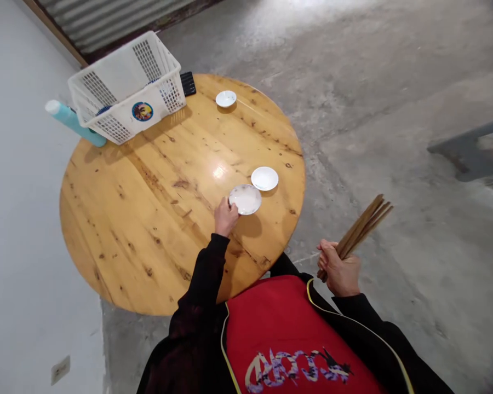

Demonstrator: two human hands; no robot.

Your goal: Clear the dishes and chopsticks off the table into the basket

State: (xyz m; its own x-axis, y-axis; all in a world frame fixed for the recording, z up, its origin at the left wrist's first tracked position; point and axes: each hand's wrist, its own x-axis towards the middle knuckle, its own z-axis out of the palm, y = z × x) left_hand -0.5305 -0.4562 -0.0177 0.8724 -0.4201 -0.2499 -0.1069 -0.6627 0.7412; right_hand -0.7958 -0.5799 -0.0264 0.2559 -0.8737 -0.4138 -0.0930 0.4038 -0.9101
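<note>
Down on the round wooden tabletop, the left hand reaches out on a black sleeve and has its fingertips pinched on the near-left rim of a small patterned plate. That plate sits flat near the right edge of the tabletop, toward the side closest to the person. Just beside it, further toward the right edge and slightly farther away, lies a plain white saucer; the two look as if they are nearly touching, though from this angle I cannot tell whether their rims actually meet.

Off the table, over the concrete floor to the right of the tabletop's near edge, the right hand is curled into a closed fist around a bundle of brown chopsticks. The sticks slant up and away to the right, their far ends fanning apart a little.

At the far edge of the tabletop sits another small white dish, well apart from the other two. A white plastic basket stands at the far-left edge, with a dark flat object just beside it and a teal bottle lying tilted at its left, overhanging the rim.
</note>
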